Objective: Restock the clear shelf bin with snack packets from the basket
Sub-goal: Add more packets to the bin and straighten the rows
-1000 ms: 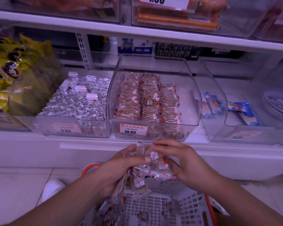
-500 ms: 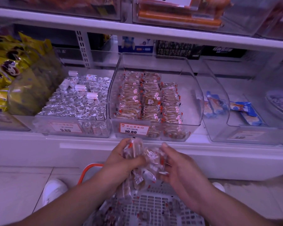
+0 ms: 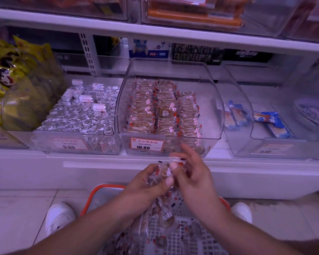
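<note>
The clear shelf bin [image 3: 213, 100] stands in the middle of the shelf, holding three rows of brown snack packets [image 3: 162, 109] in clear wrappers. Below it, over the white basket with an orange rim [image 3: 101, 188], my left hand [image 3: 145, 188] grips a bunch of the same snack packets [image 3: 164, 173], with more hanging down from it. My right hand [image 3: 190, 173] pinches the top packet of that bunch between thumb and fingers, just in front of the bin's price label [image 3: 146, 144]. More packets lie in the basket.
A bin of silver-foil sweets [image 3: 81, 115] sits left of the clear bin, with yellow bags [image 3: 9, 76] further left. A bin with blue packets [image 3: 271, 120] is to the right. An upper shelf [image 3: 155, 36] overhangs the bins. My white shoes [image 3: 58, 216] flank the basket.
Both hands have risen a little toward the bin. My right hand has shifted from the side of the bunch to pinching its top packet.
</note>
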Motion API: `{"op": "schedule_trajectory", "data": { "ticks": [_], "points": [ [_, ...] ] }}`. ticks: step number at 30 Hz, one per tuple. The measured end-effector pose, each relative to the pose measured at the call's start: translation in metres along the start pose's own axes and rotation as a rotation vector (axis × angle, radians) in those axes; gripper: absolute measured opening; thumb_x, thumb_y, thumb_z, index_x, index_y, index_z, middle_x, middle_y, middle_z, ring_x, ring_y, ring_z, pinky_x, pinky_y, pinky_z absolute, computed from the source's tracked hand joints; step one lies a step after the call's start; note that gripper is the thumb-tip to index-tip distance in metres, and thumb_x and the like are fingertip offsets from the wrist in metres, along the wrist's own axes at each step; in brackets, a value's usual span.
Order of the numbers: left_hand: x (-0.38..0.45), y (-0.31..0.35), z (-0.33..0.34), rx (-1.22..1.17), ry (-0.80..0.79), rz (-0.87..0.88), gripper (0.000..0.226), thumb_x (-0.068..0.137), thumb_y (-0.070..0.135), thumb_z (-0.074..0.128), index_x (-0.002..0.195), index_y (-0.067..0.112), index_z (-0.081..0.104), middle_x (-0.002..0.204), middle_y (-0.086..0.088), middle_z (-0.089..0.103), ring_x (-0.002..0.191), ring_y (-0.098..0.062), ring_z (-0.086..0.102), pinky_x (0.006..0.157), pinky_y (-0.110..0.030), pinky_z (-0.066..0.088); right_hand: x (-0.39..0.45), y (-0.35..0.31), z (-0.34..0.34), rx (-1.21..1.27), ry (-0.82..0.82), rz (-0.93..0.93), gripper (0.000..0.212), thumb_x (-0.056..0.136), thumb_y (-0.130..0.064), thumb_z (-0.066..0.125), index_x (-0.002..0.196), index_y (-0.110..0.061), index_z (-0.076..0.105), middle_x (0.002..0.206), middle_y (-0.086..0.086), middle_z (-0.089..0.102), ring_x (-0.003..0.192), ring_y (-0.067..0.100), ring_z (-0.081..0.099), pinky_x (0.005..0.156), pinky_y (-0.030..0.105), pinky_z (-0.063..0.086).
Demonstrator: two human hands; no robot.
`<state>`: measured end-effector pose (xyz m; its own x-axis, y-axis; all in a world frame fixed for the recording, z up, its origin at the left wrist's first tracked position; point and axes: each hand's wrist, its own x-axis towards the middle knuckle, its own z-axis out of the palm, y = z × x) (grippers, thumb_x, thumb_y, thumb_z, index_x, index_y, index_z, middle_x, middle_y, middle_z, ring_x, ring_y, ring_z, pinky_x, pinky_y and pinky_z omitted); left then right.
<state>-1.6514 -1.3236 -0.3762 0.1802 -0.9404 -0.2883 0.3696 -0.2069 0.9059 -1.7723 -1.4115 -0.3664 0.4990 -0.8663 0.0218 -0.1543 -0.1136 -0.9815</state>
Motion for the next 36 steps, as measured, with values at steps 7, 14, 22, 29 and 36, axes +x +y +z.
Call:
{"op": "schedule_trajectory", "data": {
  "ticks": [7, 14, 22, 29, 36],
  "points": [
    [-0.004, -0.001, 0.002, 0.047, 0.049, 0.121, 0.042, 0.083, 0.013, 0.071, 0.122, 0.006, 0.059, 0.114, -0.015, 0.072, 0.111, -0.032, 0.067, 0.09, -0.036, 0.057, -0.009, 0.012, 0.013, 0.2, -0.096, 0.248, 0.083, 0.074, -0.052, 0.059, 0.148, -0.027, 0.03, 0.133, -0.024, 0.056, 0.107, -0.016, 0.057, 0.084, 0.007, 0.047],
    [-0.003, 0.004, -0.002, 0.034, 0.052, 0.121, 0.038, 0.084, 0.012, 0.072, 0.121, 0.016, 0.062, 0.115, -0.011, 0.073, 0.11, -0.028, 0.069, 0.081, -0.025, 0.055, -0.008, 0.008, 0.008, 0.219, -0.042, 0.241, 0.084, 0.077, -0.04, 0.062, 0.152, -0.021, 0.028, 0.14, -0.008, 0.056, 0.123, 0.003, 0.056, 0.096, 0.025, 0.052],
    [-0.003, 0.005, -0.01, 0.046, -0.074, -0.002, 0.04, 0.078, 0.017, 0.083, 0.115, 0.023, 0.069, 0.117, -0.009, 0.072, 0.111, -0.026, 0.068, 0.092, -0.033, 0.057, 0.009, -0.004, -0.004, 0.419, -0.257, 0.431, 0.063, 0.088, 0.008, 0.053, 0.146, -0.015, 0.044, 0.138, -0.004, 0.059, 0.124, 0.015, 0.057, 0.105, 0.037, 0.046],
    [0.002, 0.002, -0.012, 0.173, 0.004, 0.148, 0.038, 0.084, 0.017, 0.071, 0.121, 0.011, 0.062, 0.114, -0.012, 0.073, 0.1, -0.016, 0.069, 0.082, -0.022, 0.054, -0.002, -0.01, -0.002, 0.529, -0.33, 0.666, 0.043, 0.091, -0.026, 0.064, 0.115, 0.009, 0.062, 0.094, 0.023, 0.067, 0.065, 0.03, 0.063, 0.061, 0.035, 0.055],
    [0.003, 0.005, -0.015, 0.282, -0.018, 0.15, 0.037, 0.088, 0.022, 0.067, 0.121, 0.006, 0.064, 0.114, -0.01, 0.073, 0.102, -0.012, 0.068, 0.086, -0.02, 0.054, -0.002, -0.007, -0.002, 0.475, -0.282, 0.592, 0.046, 0.077, -0.026, 0.071, 0.106, 0.009, 0.067, 0.088, 0.019, 0.067, 0.066, 0.026, 0.063, 0.063, 0.036, 0.058]
  ]
}}
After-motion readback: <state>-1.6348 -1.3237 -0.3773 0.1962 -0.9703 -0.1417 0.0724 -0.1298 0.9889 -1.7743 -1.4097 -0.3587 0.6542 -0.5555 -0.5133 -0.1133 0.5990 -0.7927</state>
